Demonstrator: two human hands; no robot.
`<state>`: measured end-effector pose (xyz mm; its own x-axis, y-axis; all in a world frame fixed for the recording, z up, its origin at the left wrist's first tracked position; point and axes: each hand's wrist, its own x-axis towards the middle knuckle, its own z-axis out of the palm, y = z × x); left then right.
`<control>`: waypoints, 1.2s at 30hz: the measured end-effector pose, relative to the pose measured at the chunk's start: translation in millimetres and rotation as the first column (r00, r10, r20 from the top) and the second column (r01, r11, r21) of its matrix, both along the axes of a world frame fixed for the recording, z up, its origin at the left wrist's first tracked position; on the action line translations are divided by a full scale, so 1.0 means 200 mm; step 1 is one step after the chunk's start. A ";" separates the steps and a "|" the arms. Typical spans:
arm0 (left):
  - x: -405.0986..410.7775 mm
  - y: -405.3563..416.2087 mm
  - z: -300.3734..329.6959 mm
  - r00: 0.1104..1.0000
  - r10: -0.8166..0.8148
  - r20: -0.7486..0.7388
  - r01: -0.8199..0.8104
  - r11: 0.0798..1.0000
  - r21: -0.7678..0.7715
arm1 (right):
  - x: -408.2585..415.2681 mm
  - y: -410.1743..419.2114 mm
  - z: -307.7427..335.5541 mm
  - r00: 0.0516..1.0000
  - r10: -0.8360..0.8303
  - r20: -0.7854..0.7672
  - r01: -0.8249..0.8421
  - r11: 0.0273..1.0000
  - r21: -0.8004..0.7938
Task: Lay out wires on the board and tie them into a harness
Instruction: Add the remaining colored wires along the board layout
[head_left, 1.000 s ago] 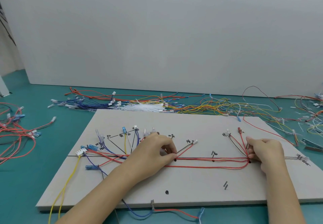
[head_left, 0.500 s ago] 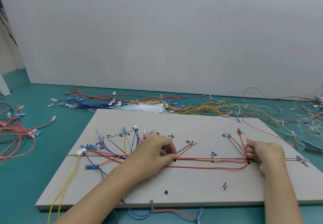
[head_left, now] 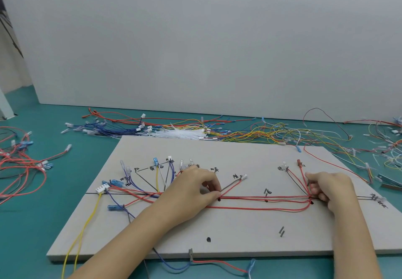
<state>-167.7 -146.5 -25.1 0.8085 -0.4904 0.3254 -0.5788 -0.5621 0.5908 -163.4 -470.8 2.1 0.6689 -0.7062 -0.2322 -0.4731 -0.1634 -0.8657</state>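
Observation:
A grey board [head_left: 217, 152] with hand-drawn lines and labels lies on the teal table. Red wires [head_left: 261, 199] run along its main horizontal line, between my two hands. My left hand [head_left: 191, 191] rests on the board's middle and pinches the red wires where a branch to a white connector [head_left: 244, 177] splits off. My right hand [head_left: 330, 186] pinches the same wires at the right junction, below a red terminal [head_left: 299, 162]. Yellow, blue and white wires with connectors [head_left: 156, 161] fan out at the board's left.
Loose wires in several colours and a bundle of white cable ties [head_left: 180, 134] lie behind the board. A red wire pile [head_left: 19, 165] sits at the left. More wires and a metal tool [head_left: 389, 182] lie at the right. A grey wall stands behind.
Both hands stay on the red wires at nearly the same spots. My right hand's fingers have curled in slightly at the junction. The view has shifted a little.

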 end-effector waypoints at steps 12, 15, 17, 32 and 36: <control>0.00 0.00 0.00 1.000 0.003 -0.004 -0.003 1.000 -0.006 | 0.00 0.02 -0.04 0.996 -0.086 0.035 0.089 0.991 -0.096; 0.00 0.00 0.01 1.000 0.003 -0.011 -0.003 1.000 -0.002 | 0.00 0.02 -0.05 0.997 -0.063 0.052 0.072 0.979 -0.191; -0.01 0.00 0.01 1.000 0.002 -0.003 -0.002 1.000 0.006 | 0.00 0.01 -0.07 0.996 -0.039 0.081 0.056 0.976 -0.210; -0.01 0.03 0.12 0.986 0.038 -0.163 -0.099 0.918 -0.384 | -0.01 0.15 0.00 0.895 0.048 0.444 0.070 0.967 -0.245; 0.02 0.11 0.22 0.966 0.018 -0.260 -0.168 0.806 -0.567 | -0.01 0.25 0.02 0.853 0.166 0.495 -0.079 0.978 -0.192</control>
